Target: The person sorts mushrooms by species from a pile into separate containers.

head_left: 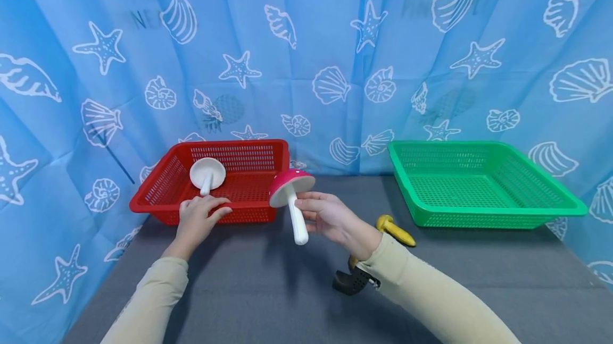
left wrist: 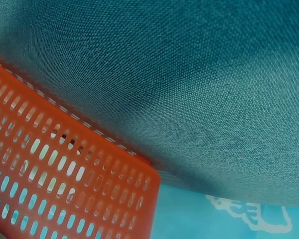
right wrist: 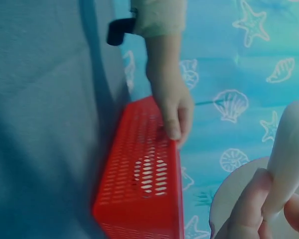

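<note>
My right hand (head_left: 330, 219) pinches the white stem of a toy mushroom (head_left: 293, 190) with a red, white-spotted cap, held above the table beside the red basket. In the right wrist view, fingers and thumb close around that stem (right wrist: 289, 154). My left hand (head_left: 198, 221) grips the front rim of the red basket (head_left: 249, 207), thumb on the outer side and fingers over the top, as the right wrist view shows. Inside the basket, just beyond those fingers, lies another mushroom (head_left: 207, 171), its pale underside and white stem facing me.
A green basket (head_left: 498, 219) stands at the right. On the grey table (head_left: 268, 291), a yellow mushroom-shaped piece (head_left: 397, 232) lies behind my right wrist, with another yellowish piece mostly hidden by the sleeve. A blue shell-patterned curtain (head_left: 306, 67) hangs behind.
</note>
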`<action>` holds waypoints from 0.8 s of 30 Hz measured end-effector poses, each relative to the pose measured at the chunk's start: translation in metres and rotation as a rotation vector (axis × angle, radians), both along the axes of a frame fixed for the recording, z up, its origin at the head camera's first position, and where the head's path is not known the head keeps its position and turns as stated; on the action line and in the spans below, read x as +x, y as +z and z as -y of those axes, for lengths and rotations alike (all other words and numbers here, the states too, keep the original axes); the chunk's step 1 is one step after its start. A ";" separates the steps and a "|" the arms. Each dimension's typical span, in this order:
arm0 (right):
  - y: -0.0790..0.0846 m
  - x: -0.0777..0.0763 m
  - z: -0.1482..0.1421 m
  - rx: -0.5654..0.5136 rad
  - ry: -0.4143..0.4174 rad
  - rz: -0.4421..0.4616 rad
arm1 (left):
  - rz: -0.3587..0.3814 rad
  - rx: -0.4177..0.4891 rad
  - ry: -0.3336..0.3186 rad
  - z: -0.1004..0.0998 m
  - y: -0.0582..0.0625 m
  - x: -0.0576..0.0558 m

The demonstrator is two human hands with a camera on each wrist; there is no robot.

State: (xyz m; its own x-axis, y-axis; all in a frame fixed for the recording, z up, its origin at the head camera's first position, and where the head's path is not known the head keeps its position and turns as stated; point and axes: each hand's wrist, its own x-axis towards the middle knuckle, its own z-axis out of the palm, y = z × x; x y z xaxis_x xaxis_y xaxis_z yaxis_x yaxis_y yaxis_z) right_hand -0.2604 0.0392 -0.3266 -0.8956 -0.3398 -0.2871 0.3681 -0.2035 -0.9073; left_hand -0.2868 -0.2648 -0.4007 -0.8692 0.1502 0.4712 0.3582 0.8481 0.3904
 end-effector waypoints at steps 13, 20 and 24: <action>0.020 -0.023 0.014 -0.067 -0.051 0.024 | 0.012 -0.003 0.003 0.000 0.000 -0.002; 0.022 -0.034 0.023 -0.109 -0.084 0.047 | 0.015 -0.009 0.010 0.000 0.001 -0.001; 0.020 -0.040 0.028 -0.117 -0.101 0.054 | 0.019 0.000 0.007 0.000 0.000 -0.001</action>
State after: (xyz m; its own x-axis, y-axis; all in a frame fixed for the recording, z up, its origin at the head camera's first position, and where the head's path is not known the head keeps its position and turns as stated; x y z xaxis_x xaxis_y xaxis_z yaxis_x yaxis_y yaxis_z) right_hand -0.3001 0.0112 -0.3062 -0.9111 -0.2825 -0.3000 0.3883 -0.3451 -0.8545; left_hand -0.2874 -0.2650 -0.4006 -0.8788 0.1445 0.4547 0.3451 0.8506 0.3967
